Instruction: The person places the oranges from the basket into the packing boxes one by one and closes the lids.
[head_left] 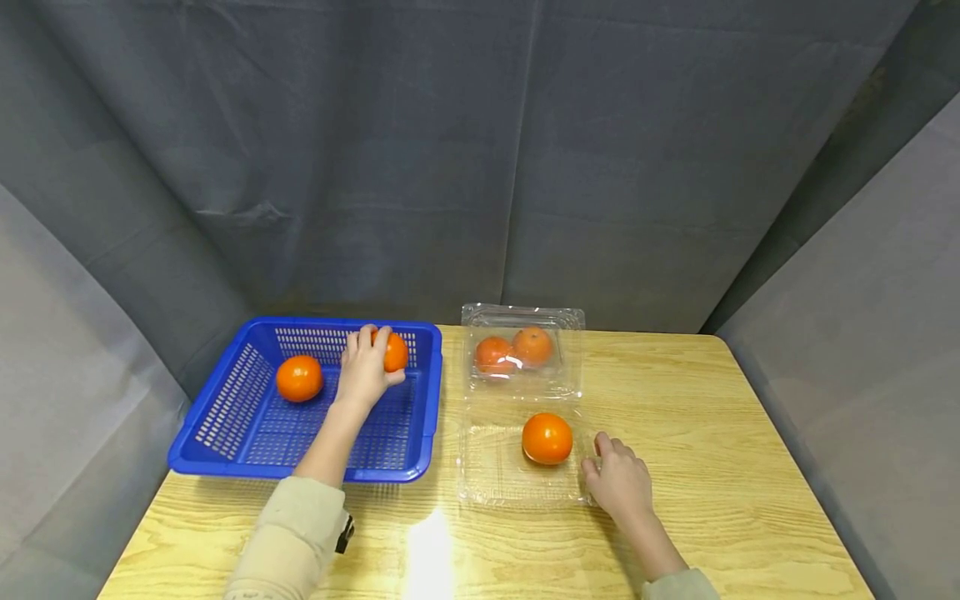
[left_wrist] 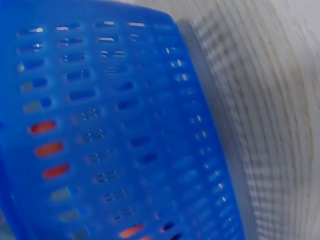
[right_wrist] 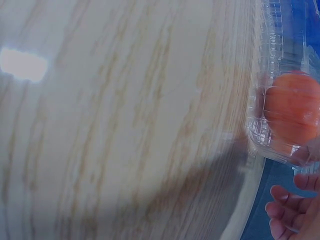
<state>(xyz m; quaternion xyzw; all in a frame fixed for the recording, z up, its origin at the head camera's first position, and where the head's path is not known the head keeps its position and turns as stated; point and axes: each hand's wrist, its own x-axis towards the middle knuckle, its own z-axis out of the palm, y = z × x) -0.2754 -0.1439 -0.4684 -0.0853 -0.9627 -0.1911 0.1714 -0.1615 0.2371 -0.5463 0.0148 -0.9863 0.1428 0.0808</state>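
Over the right part of a blue plastic basket (head_left: 433, 400), my left hand (head_left: 363, 372) grips an orange (head_left: 396, 353) from its left side. A second orange (head_left: 300, 379) lies in the basket's left part. To the right stands a clear plastic clamshell box (head_left: 491, 471), opened flat. One orange (head_left: 547, 438) sits in its near half; two more, a left one (head_left: 492, 357) and a right one (head_left: 533, 347), show at its far half. Beside the box's near right edge is my right hand (head_left: 621, 481), empty, fingers loosely bent, as the right wrist view also shows (right_wrist: 295, 215).
A light wooden table (head_left: 660, 392) carries everything. Grey cloth (head_left: 405, 167) hangs behind it and along both sides. The basket's slotted wall (left_wrist: 100, 190) fills much of the left wrist view, with bits of orange showing through the slots.
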